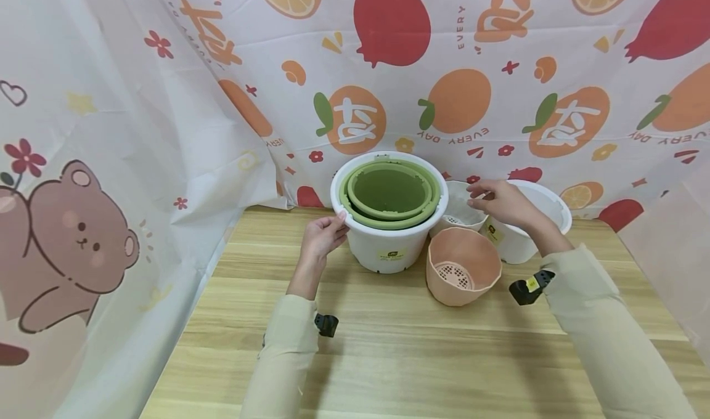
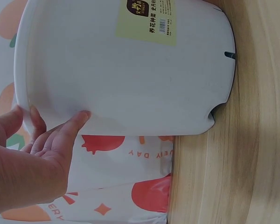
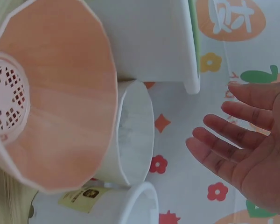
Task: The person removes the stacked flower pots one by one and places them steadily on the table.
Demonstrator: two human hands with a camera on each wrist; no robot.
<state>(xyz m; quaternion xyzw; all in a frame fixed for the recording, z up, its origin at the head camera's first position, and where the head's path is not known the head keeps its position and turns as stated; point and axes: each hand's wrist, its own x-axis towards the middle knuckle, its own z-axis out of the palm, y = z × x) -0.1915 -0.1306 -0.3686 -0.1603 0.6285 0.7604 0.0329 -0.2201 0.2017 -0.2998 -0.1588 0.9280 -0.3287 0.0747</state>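
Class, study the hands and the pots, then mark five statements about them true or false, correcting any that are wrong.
1. The left hand grips the rim of the large white pot. True.
2. In the head view, the pink pot stands in front of the smallest white pot. True.
3. The right hand is holding the pink pot. False: it holds nothing, and its fingers are extended.
4. Green pots are nested inside the large white pot. True.
5. The pink pot's base is solid. False: it is pierced with many holes.
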